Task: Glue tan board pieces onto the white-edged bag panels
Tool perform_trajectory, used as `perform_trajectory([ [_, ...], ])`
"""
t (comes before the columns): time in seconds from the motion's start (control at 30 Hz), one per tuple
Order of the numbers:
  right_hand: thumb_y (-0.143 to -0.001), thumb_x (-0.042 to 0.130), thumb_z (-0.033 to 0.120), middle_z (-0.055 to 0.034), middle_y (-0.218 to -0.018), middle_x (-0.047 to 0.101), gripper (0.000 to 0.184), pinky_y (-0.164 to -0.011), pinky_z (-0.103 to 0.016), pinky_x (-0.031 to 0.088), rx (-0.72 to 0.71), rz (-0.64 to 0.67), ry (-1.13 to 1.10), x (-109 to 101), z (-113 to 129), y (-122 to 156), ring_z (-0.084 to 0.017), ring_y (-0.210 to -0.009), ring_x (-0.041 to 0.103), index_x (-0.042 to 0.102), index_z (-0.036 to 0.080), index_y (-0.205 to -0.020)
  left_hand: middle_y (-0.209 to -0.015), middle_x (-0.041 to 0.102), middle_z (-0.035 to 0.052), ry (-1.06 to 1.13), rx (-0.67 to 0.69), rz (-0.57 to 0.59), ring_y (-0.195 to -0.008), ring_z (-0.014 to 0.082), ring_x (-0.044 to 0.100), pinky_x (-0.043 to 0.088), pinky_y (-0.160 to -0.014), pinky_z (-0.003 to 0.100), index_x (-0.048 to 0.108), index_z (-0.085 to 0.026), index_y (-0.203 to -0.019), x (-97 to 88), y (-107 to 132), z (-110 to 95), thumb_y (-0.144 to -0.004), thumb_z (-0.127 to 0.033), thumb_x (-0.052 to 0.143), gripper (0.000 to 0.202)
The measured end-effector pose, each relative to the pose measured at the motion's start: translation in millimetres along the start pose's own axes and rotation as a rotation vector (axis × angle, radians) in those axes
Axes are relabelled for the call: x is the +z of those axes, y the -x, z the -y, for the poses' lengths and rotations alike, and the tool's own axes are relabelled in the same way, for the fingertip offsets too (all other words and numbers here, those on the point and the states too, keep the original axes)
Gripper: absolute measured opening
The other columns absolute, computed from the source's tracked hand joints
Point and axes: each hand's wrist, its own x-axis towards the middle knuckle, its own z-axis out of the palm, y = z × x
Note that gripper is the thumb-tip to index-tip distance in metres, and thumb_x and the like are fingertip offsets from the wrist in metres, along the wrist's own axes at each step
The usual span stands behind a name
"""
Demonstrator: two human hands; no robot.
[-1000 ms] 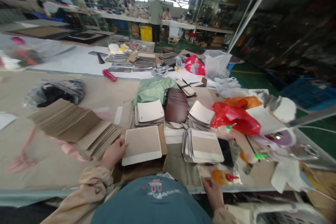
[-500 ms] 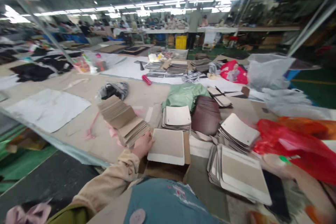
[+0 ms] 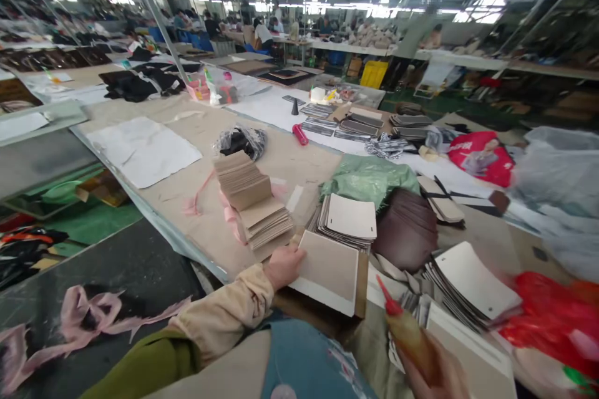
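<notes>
My right hand, slightly blurred, is wrapped round a squeeze glue bottle with amber contents and a red pointed nozzle. The nozzle points up and to the left. My left hand grips the left edge of a flat beige panel with white borders, which rests on a brown cardboard box. Just beyond that hand lies a fanned stack of tan pieces. Below the bottle, partly covered by my right hand, is a pile of white-edged panels.
Behind the box stand a stack of cream pieces and dark brown leather pieces. A green plastic bag lies beyond. To the right are more cream pieces and a red plastic bag. Pink ribbon lies at lower left.
My right hand has come in from the far right and now holds the glue bottle over the pile of panels. My left hand stays at the beige panel's edge. The view has turned left.
</notes>
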Motion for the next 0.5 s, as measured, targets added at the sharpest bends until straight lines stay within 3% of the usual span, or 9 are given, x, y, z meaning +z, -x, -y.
perform_trajectory([
  [0.1, -0.083, 0.049, 0.056, -0.0118, -0.11, 0.052, 0.05, -0.092, -0.044, 0.045, -0.249, -0.024, 0.029, 11.5, 44.5, -29.6, -0.029, -0.101, 0.055, 0.05, 0.024, -0.122, -0.102, 0.057, 0.0129, -0.011, 0.042, -0.037, -0.091, 0.0258, 0.057, 0.046, -0.085, 0.04, 0.057, -0.022, -0.114, -0.6, 4.6, 0.1, -0.091, -0.03, 0.036, 0.033],
  [0.23, -0.085, 0.051, 0.04, -0.011, -0.108, 0.048, 0.042, -0.089, -0.044, 0.046, -0.468, 0.05, 0.062, 38.8, 92.4, -71.6, -0.026, -0.099, 0.052, 0.047, 0.024, -0.124, -0.102, 0.057, 0.0127, -0.018, 0.078, -0.085, -0.089, 0.0247, 0.057, 0.048, -0.082, 0.039, 0.056, -0.022, -0.114, 0.3, 9.9, 1.7, -0.092, -0.034, 0.033, 0.034],
  [0.37, -0.08, 0.054, 0.021, -0.008, -0.099, 0.044, 0.045, -0.084, -0.044, 0.048, -0.674, 0.09, 0.075, 62.3, 116.2, -95.8, -0.024, -0.09, 0.05, 0.048, 0.023, -0.125, -0.103, 0.057, 0.0128, -0.029, 0.101, -0.128, -0.087, 0.0252, 0.057, 0.048, -0.078, 0.041, 0.057, -0.02, -0.108, 3.2, 10.1, 2.9, -0.092, -0.032, 0.033, 0.032],
  [0.5, -0.073, 0.052, 0.01, -0.0076, -0.095, 0.042, 0.053, -0.078, -0.041, 0.048, -0.77, 0.131, 0.16, 74.8, 129.5, -106.2, -0.024, -0.086, 0.047, 0.05, 0.021, -0.125, -0.101, 0.057, 0.0123, -0.031, 0.12, -0.153, -0.084, 0.0241, 0.058, 0.047, -0.077, 0.04, 0.058, -0.019, -0.103, 4.5, 9.2, 4.1, -0.092, -0.032, 0.033, 0.03],
])
